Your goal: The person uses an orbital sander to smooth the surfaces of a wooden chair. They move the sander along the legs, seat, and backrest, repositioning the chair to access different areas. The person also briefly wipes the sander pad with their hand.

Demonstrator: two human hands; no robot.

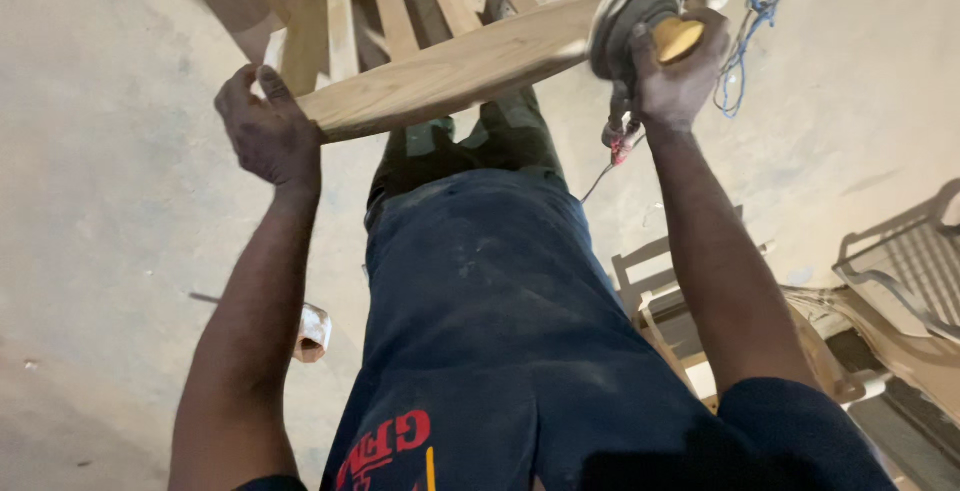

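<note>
My left hand (265, 131) grips the near end of a curved pale wooden rail (450, 66), the top piece of a slatted wooden frame (395, 1). My right hand (675, 76) is closed around a power sander with a round grey disc (635, 11) and a yellow body (680, 36). The disc presses against the rail's far end. A thin cord (612, 156) hangs below that hand. My dark shirt and trousers fill the middle of the view.
Dusty concrete floor (110, 201) lies all around. A blue cable (750, 21) runs at upper right. A small wooden chair frame (660, 291) and a grey metal rack (905, 271) stand at right. A small white roll (312, 333) lies on the floor.
</note>
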